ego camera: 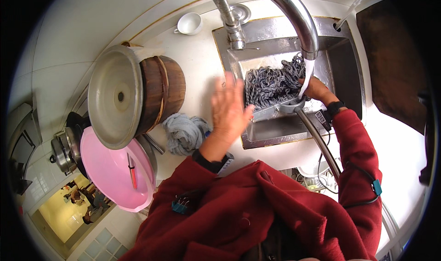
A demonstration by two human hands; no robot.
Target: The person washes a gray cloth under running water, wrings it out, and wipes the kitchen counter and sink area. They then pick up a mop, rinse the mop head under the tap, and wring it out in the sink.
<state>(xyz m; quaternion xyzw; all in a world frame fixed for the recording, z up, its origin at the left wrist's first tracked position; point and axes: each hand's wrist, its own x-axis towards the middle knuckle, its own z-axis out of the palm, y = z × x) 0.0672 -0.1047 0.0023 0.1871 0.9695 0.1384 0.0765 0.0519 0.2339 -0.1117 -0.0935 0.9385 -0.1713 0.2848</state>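
Note:
A mop head with grey and dark yarn strands [272, 83] lies in the stainless-steel sink [265, 135]. Its metal clamp bar [267, 112] faces me, and the metal handle [317, 140] slants out over the sink's front edge. Water [308, 75] pours from the curved chrome faucet [306, 30] onto the clamp area. My right hand [316, 89] is at the strands' right end, just beside the stream; its fingertips are partly hidden. Blurred by motion, my left hand [227, 106] hovers at the sink's left edge, fingers apart, holding nothing.
Left of the sink are a grey towel [184, 133], a wooden bucket [168, 89] with a metal basin [103, 95] against it, and a pink basin [103, 168]. A white cup [190, 23] stands behind. A second faucet [237, 37] overhangs the sink; a dark board [392, 64] is at right.

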